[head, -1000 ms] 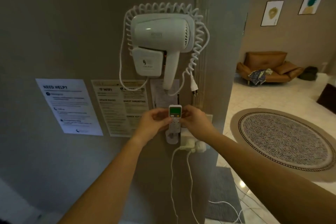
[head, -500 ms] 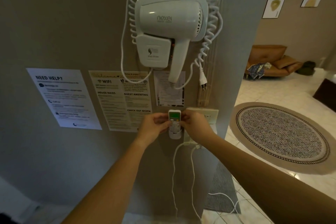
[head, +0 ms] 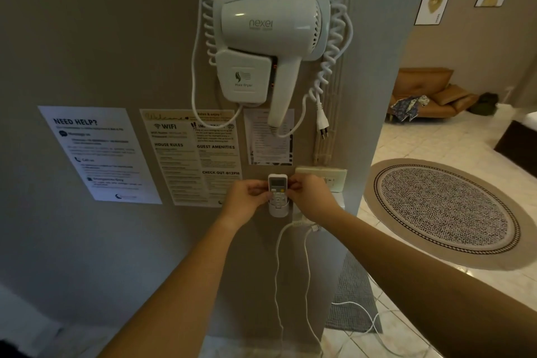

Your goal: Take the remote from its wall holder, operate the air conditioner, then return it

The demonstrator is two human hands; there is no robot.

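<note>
Remote (head: 277, 187) sits lower than 1 s ago, base now in wall holder (head: 278, 209) | left hand (head: 247, 197), right hand (head: 309, 197): fingers pinch remote's sides | risk: early release before full seating could let it tip out

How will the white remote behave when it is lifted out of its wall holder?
The remote looks like a small rigid plastic bar, so probably light and stiff. Both hands pinch its smooth sides, which may be slippery. The holder cups only its lower end, so it should slide upward easily.
</note>
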